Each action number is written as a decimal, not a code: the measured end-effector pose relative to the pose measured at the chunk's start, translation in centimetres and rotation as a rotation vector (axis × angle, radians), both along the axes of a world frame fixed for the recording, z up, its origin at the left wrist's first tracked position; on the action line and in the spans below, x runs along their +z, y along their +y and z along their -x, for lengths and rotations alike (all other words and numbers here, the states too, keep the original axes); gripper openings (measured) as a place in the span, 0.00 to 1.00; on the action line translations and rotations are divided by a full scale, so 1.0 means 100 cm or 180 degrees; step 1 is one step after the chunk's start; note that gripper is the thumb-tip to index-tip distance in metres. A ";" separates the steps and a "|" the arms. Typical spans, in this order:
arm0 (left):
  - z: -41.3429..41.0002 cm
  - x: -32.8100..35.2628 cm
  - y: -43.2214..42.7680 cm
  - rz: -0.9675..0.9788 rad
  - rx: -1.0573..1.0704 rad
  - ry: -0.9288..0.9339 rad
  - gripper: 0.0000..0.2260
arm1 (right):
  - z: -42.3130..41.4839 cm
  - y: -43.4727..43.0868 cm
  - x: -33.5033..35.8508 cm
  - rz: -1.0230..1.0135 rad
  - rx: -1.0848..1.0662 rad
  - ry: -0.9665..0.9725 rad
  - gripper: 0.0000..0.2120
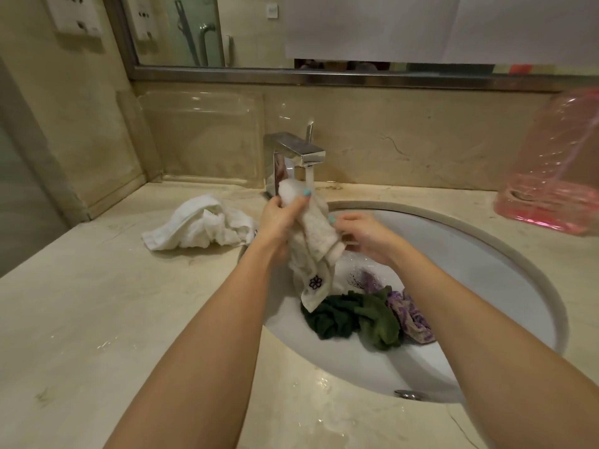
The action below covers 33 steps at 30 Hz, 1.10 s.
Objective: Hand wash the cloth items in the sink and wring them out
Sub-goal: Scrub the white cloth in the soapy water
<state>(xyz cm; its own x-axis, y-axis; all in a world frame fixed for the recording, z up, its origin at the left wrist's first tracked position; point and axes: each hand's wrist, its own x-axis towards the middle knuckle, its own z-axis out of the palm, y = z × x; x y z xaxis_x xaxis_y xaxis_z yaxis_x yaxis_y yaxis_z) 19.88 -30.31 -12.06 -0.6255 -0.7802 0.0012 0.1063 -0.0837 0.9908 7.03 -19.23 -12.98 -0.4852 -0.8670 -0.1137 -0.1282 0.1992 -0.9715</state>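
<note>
Over the left side of the white sink [479, 254], my left hand [278, 218] grips the top of a cream cloth [316, 241] with a dark flower mark on its hanging corner. Beside it, my right hand [363, 236] pinches that cloth's right edge lower down. Water runs from the chrome tap [299, 153] just behind the cloth's top. In the basin lie a dark green cloth [353, 315] and a purple patterned cloth [410, 314], touching each other. A white towel [201, 223] lies crumpled on the counter to the sink's left.
The marble counter [97, 319] is wet near the sink's front rim. A pink plastic bag [557, 166] stands at the back right. A clear plastic sheet [201, 137] leans on the back wall under the mirror [324, 27]. The overflow cap [410, 394] sits at the basin's near edge.
</note>
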 end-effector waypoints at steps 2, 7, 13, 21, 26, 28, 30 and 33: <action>0.002 -0.001 0.000 -0.0064 0.0021 -0.0066 0.23 | 0.002 0.001 0.003 0.0110 -0.0173 -0.0175 0.06; 0.004 -0.001 0.001 0.0030 0.0052 0.0105 0.14 | -0.001 0.003 -0.004 -0.0547 0.0394 0.0060 0.10; 0.002 0.001 0.000 0.0124 -0.0110 0.0471 0.08 | 0.001 0.001 -0.009 -0.0249 0.0242 -0.0321 0.13; 0.002 -0.001 0.005 0.0627 -0.0101 0.0035 0.06 | 0.005 0.001 -0.002 0.0218 -0.0598 -0.0716 0.08; 0.001 -0.002 0.007 0.1221 -0.0284 -0.0607 0.09 | 0.001 -0.007 0.019 0.0877 -0.0922 -0.0940 0.12; 0.002 -0.002 0.008 0.1122 -0.0478 -0.0536 0.12 | -0.001 -0.009 0.020 0.0894 -0.0933 -0.1044 0.11; 0.002 -0.001 0.008 0.0813 -0.0645 -0.0476 0.13 | -0.001 -0.007 0.021 0.0986 -0.0777 -0.1227 0.10; -0.001 0.000 0.012 0.0560 -0.1493 -0.0803 0.10 | -0.001 -0.003 0.033 0.1245 -0.0536 -0.1160 0.11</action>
